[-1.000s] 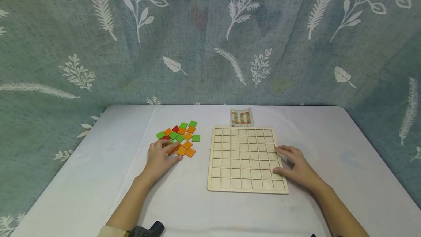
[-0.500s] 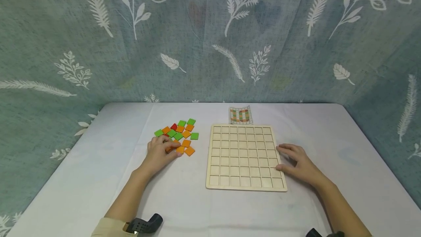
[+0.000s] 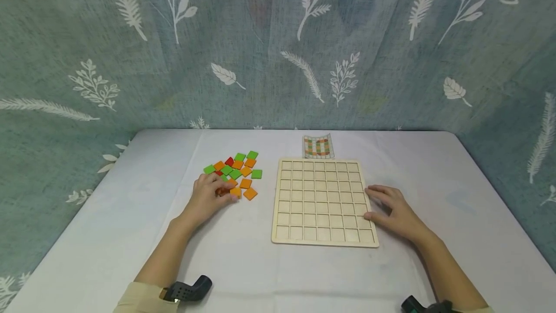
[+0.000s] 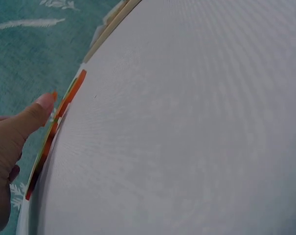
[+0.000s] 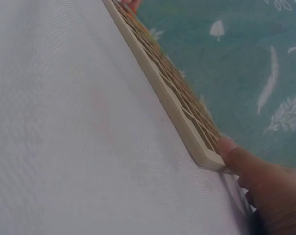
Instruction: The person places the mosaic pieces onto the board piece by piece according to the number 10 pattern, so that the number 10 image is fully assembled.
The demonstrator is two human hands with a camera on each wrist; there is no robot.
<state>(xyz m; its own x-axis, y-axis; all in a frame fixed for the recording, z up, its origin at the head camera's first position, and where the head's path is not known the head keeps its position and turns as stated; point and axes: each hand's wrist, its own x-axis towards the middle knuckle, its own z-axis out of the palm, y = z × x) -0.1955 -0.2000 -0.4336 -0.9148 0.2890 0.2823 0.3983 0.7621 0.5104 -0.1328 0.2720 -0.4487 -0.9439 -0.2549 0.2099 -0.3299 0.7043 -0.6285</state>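
My left hand [image 3: 208,193] is at the near side of a loose group of small flat tiles. Its thumb and fingers pinch an orange tile [image 3: 235,192]; an orange edge shows at the thumb tip [image 4: 49,100] in the left wrist view. Green tiles [image 3: 257,174], more orange tiles [image 3: 250,193] and a few red pieces [image 3: 229,162] lie around it, some hidden behind the fingers. A pale wooden grid board [image 3: 321,202] lies at the middle. My right hand [image 3: 396,209] rests against its right edge, thumb and fingers spread apart. In the right wrist view the thumb [image 5: 228,146] touches a corner.
Behind the board lies a small printed pattern card [image 3: 318,147] with coloured squares. A white cloth [image 3: 321,274] covers the table, and a green leaf-print curtain [image 3: 269,62] hangs behind it. A black wrist device [image 3: 188,290] sits on the left forearm.
The left fingers have drawn closer together around the orange tile, which has shifted slightly left. The right hand stays at the board's edge. The head view has tilted a little downward, then up.
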